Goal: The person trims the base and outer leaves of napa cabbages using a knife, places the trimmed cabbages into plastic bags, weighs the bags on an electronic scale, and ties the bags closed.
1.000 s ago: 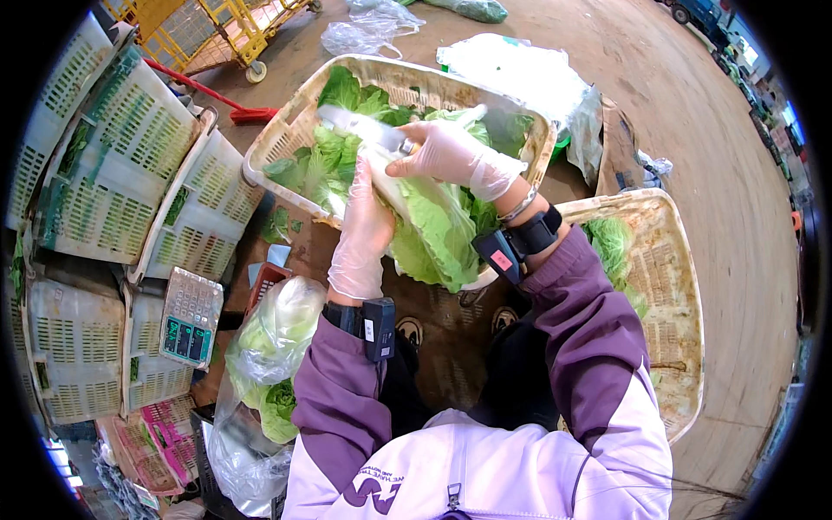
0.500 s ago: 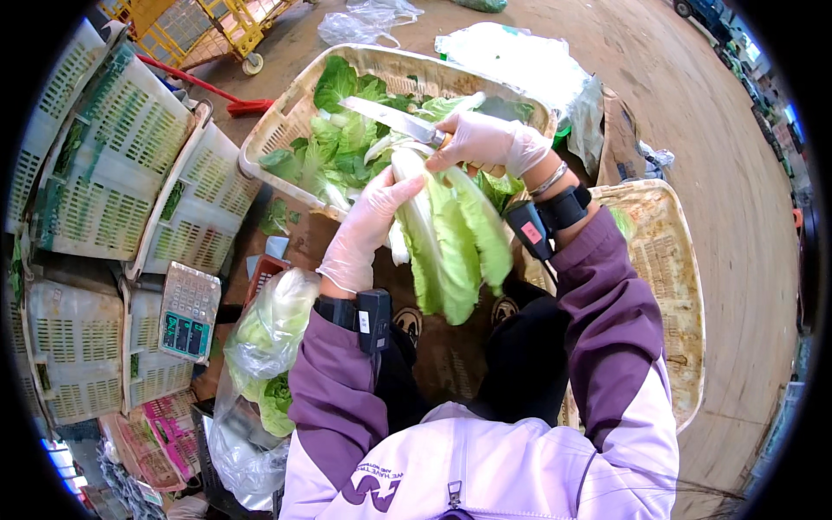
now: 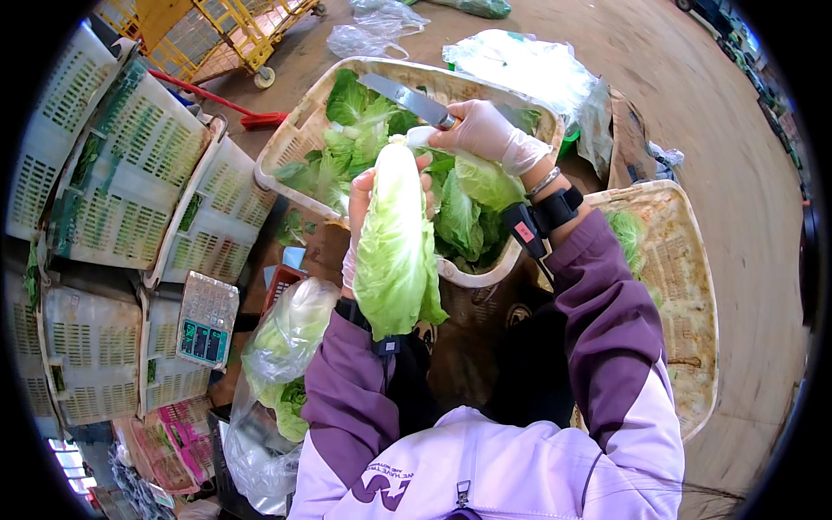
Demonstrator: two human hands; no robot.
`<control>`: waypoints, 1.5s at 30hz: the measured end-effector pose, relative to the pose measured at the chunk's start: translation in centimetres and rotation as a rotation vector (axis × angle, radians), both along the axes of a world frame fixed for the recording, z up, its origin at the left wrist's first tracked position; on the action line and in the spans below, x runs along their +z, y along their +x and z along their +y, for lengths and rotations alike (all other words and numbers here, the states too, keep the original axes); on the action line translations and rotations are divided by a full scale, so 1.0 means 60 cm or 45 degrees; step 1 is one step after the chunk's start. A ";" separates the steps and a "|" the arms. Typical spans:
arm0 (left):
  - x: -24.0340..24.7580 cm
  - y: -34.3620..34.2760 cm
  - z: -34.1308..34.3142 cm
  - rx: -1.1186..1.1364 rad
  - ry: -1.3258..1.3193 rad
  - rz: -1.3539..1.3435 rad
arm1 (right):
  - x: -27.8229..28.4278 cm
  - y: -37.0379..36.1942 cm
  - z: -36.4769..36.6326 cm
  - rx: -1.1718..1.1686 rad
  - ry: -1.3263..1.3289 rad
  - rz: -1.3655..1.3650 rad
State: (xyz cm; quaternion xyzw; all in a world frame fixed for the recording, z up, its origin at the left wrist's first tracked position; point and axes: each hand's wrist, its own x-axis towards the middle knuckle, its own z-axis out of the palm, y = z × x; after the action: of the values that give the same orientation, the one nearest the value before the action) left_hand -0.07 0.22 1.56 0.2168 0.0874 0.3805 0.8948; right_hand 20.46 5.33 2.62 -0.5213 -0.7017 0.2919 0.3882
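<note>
My left hand (image 3: pixel 358 206), in a thin clear glove, is closed around a napa cabbage (image 3: pixel 395 238) held upright over the near edge of a basket. Its white base points away from me, and its leaves hide most of that hand. My gloved right hand (image 3: pixel 482 135) grips a knife (image 3: pixel 409 99), its blade pointing up and left, above the basket. A white stem piece (image 3: pixel 420 136) shows beside those fingers; I cannot tell if it is held. Loose green leaves (image 3: pixel 373 126) lie in the off-white plastic basket (image 3: pixel 475 279).
A second stained basket (image 3: pixel 706 338) with some greens stands at right. Stacked white crates (image 3: pixel 113 165), a scale (image 3: pixel 208 319) and bagged cabbage (image 3: pixel 295 325) are at left. Beyond are a red-handled tool (image 3: pixel 260 120), a yellow cart (image 3: pixel 230 39) and white plastic sheeting (image 3: pixel 520 69).
The cabbage has been turned upright in my left hand and now faces me whole, leaves together. My right hand with the knife has drawn slightly away from it to the right.
</note>
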 end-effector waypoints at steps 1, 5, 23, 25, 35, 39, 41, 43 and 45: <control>0.005 0.001 -0.007 0.070 -0.034 0.061 | 0.001 0.002 0.004 -0.083 0.003 -0.333; 0.023 -0.004 -0.023 0.235 0.076 0.248 | -0.031 0.008 0.005 -0.544 0.406 -0.695; -0.012 0.007 -0.001 0.646 0.980 1.457 | 0.000 -0.046 -0.106 -0.254 0.814 -0.651; -0.013 0.006 0.001 0.627 0.986 1.493 | -0.001 -0.048 -0.107 -0.208 0.812 -0.680; -0.011 -0.001 0.001 0.649 1.054 1.621 | -0.014 -0.064 -0.110 -0.258 0.760 -0.829; -0.010 -0.007 0.003 0.691 1.114 1.680 | -0.037 -0.048 -0.091 -0.352 0.527 -0.890; -0.013 -0.006 -0.009 0.771 1.265 1.732 | -0.079 0.036 -0.072 -0.439 -0.234 -1.192; -0.017 -0.010 -0.009 0.925 1.432 1.672 | -0.104 0.065 -0.065 -0.521 -0.262 -1.178; -0.028 -0.001 0.003 0.965 1.508 1.654 | -0.094 0.061 -0.069 -0.574 -0.238 -1.043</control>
State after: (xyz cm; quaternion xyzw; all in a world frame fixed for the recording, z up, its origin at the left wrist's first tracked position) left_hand -0.13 0.42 -0.14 0.7601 0.4245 0.4327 0.2340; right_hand 24.13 1.20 -3.04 -0.7652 -0.6373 0.0327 0.0846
